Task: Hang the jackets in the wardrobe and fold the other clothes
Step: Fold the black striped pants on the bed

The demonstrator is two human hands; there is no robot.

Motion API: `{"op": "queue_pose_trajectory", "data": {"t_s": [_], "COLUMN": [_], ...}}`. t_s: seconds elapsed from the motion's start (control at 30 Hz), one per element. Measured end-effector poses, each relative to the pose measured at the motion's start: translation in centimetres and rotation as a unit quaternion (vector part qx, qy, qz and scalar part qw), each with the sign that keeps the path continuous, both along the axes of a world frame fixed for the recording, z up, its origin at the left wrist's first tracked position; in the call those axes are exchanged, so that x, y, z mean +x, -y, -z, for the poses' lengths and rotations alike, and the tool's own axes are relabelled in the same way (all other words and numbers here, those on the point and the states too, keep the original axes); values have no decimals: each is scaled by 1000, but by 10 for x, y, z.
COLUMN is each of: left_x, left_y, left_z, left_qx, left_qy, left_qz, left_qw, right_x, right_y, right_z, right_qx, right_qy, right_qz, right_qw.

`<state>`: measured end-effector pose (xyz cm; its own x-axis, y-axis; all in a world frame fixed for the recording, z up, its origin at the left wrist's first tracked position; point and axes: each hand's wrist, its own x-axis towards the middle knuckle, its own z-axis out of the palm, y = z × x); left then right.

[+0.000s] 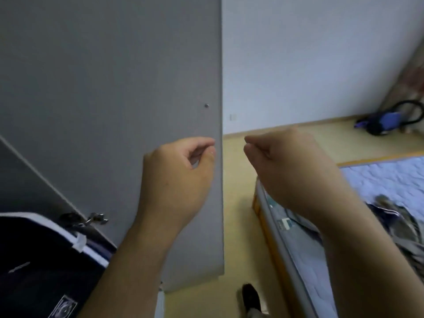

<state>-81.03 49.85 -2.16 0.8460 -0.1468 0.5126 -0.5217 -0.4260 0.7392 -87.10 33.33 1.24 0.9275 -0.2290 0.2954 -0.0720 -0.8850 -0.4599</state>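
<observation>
Head view: the left hand [176, 180] is up in front of the grey wardrobe door [103, 88], its grip curled together on nothing. The right hand [289, 171], just right of the door, is curled the same way. A dark jacket [41, 267] is low down, left of the door. Patterned clothes [401, 226] lie on the bed [309, 260], right of the door.

Single wide-angle view from head height, facing forward and tilted steeply down. Very close to the left hand [179, 177] and right hand [291, 171], raised at centre frame, forearms running out at the bottom edge. Grey wardrobe door [103, 88] near on the left, its edge down the middle. Floor [238, 214] well below; bed [390, 180] at right; white wall [309, 65] beyond. Straight lines slanted by the lens; overall softness, perhaps from head movement.
</observation>
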Motion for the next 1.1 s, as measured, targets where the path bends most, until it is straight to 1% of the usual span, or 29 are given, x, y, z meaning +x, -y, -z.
{"op": "queue_pose_trajectory", "data": {"t_s": [0.13, 0.27, 0.37, 0.43, 0.53, 0.63, 0.7, 0.9, 1.03, 1.1], "left_x": [-12, -27, -39, -42, -43, -39, -31, 3, 23, 36], "left_y": [74, 154, 211, 247, 296, 339, 362, 422, 458, 475], "left_z": [23, 31, 39, 48, 65, 82, 92, 121, 143, 158], "left_qx": [34, 82, 113, 138, 193, 245, 272, 331, 369, 388], "left_qy": [-41, -12, -14, -9, -18, -7, -5, -41, -69, -75], "left_qz": [124, 223, 294, 322, 348, 376, 381, 361, 372, 384], "left_qw": [991, 971, 949, 936, 917, 894, 884, 871, 849, 834], "right_x": [-45, -84, -109, -123, -138, -142, -136, -116, -105, -100], "right_y": [54, 116, 162, 193, 241, 288, 316, 384, 420, 434], "right_z": [23, 42, 55, 62, 75, 89, 100, 130, 147, 162], "right_qx": [10, 18, 40, 58, 98, 131, 141, 164, 193, 212], "right_qy": [-29, -64, -74, -75, -74, -84, -93, -139, -158, -176], "right_qz": [109, 201, 262, 294, 328, 361, 365, 360, 377, 391], "right_qw": [994, 977, 961, 951, 937, 920, 916, 908, 892, 878]}}
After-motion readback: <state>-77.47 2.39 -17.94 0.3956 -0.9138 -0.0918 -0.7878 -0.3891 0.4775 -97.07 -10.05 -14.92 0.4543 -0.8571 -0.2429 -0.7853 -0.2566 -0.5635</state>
